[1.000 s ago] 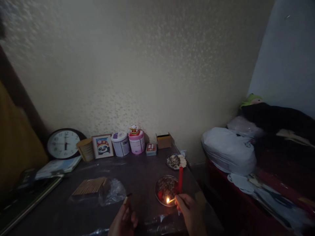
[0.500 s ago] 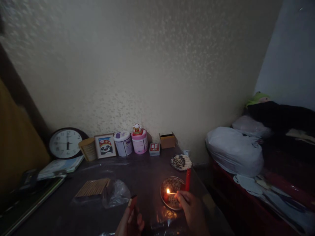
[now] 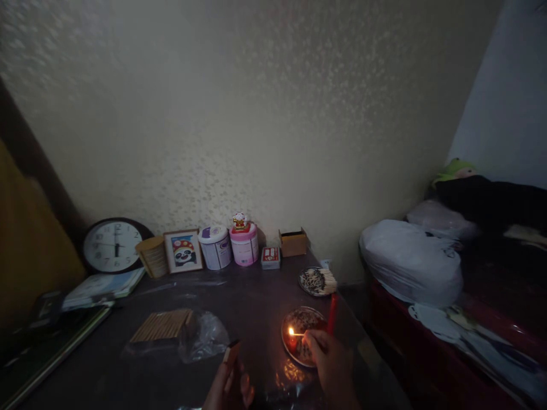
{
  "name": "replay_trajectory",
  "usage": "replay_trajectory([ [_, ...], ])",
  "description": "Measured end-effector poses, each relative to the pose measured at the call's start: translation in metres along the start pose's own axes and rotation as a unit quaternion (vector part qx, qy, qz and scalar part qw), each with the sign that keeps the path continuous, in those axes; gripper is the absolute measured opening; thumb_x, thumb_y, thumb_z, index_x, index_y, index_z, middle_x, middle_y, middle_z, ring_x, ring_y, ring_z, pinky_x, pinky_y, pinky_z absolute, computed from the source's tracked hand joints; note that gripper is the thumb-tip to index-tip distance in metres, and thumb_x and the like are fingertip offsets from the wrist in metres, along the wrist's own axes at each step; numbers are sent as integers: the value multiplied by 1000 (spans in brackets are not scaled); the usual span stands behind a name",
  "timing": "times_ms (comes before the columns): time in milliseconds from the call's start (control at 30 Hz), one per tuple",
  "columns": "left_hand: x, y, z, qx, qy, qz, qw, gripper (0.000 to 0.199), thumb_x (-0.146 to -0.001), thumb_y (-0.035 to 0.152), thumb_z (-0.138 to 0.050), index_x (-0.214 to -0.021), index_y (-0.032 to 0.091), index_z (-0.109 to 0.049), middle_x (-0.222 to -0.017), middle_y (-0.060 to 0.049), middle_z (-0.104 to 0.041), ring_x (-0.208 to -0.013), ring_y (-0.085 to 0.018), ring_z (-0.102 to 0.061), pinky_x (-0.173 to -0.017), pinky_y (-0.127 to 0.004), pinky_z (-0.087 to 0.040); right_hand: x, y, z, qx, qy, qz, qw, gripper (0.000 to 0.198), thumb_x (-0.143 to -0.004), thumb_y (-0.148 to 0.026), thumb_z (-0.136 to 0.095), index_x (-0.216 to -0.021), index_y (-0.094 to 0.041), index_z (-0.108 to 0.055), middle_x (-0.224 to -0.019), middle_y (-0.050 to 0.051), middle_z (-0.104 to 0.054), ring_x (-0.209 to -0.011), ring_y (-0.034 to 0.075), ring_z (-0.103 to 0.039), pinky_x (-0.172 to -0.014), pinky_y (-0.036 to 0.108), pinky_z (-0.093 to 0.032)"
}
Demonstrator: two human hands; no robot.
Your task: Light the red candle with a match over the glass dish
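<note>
My right hand (image 3: pixel 329 364) pinches a burning match (image 3: pixel 296 333) whose flame hovers over a small round dish (image 3: pixel 299 326) on the dark table (image 3: pixel 252 302). A red candle (image 3: pixel 331 313) stands upright at the dish's right edge, just beyond my fingers. My left hand (image 3: pixel 228 387), at the bottom edge, holds a matchbox (image 3: pixel 231 352) upright. A second dish with used matches (image 3: pixel 317 281) lies farther back.
Along the wall stand a clock (image 3: pixel 112 246), a wicker cup (image 3: pixel 150 257), a panda picture (image 3: pixel 183 250), two tins (image 3: pixel 231 246), a small red box (image 3: pixel 270 257) and a cardboard box (image 3: pixel 293 242). A plastic bag with sticks (image 3: pixel 179 330) lies at left. White bags (image 3: pixel 410 262) fill the right.
My right hand has carried the lit match up and leftward, from the dish's near edge to over the dish. The view shifted slightly left.
</note>
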State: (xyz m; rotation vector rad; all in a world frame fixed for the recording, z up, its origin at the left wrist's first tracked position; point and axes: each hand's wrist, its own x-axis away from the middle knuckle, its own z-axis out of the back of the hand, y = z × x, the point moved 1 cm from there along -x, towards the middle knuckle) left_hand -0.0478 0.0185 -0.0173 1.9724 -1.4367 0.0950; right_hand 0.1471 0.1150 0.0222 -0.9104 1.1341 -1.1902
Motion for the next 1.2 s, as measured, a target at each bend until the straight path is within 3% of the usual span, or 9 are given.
replay_trajectory([
  [167, -1, 4, -1, 19, -22, 40, 999, 48, -36, 27, -91, -82, 24, -76, -63, 1, -69, -46, -14, -56, -45, -28, -46, 1, 0, -2, 3, 4, -4, 1000, 31, -71, -43, -59, -67, -16, -73, -63, 7, -73, -64, 25, -67, -58, 29, -50],
  [367, 3, 4, -7, 24, -20, 38, 999, 39, -22, 30, -93, -52, 22, -70, -57, 1, -67, -43, -13, -54, -41, -26, -44, 0, 0, -2, 4, 3, -3, 1000, 30, -70, -43, -59, -63, -17, -72, -61, 6, -72, -63, 23, -66, -59, 28, -49],
  [500, 8, 6, -11, 23, 9, 37, 999, 50, -18, 28, -93, -64, 24, -75, -58, 2, -68, -43, -13, -56, -43, -27, -47, 0, 0, -1, 8, 3, -2, 1000, 30, -70, -43, -59, -64, -17, -73, -60, 5, -72, -61, 22, -66, -57, 28, -50],
  [600, 9, 5, -13, 15, -8, 33, 999, 50, -23, 30, -93, -70, 25, -75, -57, 2, -66, -41, -12, -53, -41, -26, -44, 0, -1, -1, 4, 9, 2, 1000, 28, -70, -43, -61, -65, -18, -73, -63, 6, -74, -64, 24, -68, -59, 29, -51],
  [733, 5, 3, -8, 5, -27, 17, 999, 50, -40, 33, -89, -88, 25, -75, -59, 2, -65, -42, -11, -51, -41, -26, -42, 0, 0, -2, 1, 18, 7, 1000, 27, -69, -43, -63, -65, -18, -74, -63, 6, -74, -62, 25, -68, -61, 30, -53],
  [933, -7, 0, 5, 25, -39, 35, 998, 42, -53, 33, -83, -93, 23, -74, -64, 0, -66, -44, -13, -51, -43, -28, -43, 0, 3, -2, 2, 7, 9, 1000, 28, -71, -42, -61, -66, -17, -73, -64, 7, -75, -64, 25, -69, -60, 29, -52],
  [1100, -10, 3, 7, 14, -9, 63, 998, 36, -40, 19, -87, -74, 20, -74, -63, -2, -69, -48, -16, -57, -49, -32, -49, 2, -1, -1, 7, 4, 6, 1000, 28, -73, -41, -60, -70, -17, -74, -68, 7, -75, -67, 25, -69, -61, 29, -52],
  [1200, -3, 2, 1, 11, -3, 32, 999, 33, -37, 30, -90, -61, 21, -70, -61, -1, -68, -46, -14, -57, -45, -28, -47, 2, -3, -1, 6, 8, 6, 1000, 28, -76, -41, -57, -71, -18, -74, -71, 7, -76, -70, 25, -70, -62, 28, -52],
])
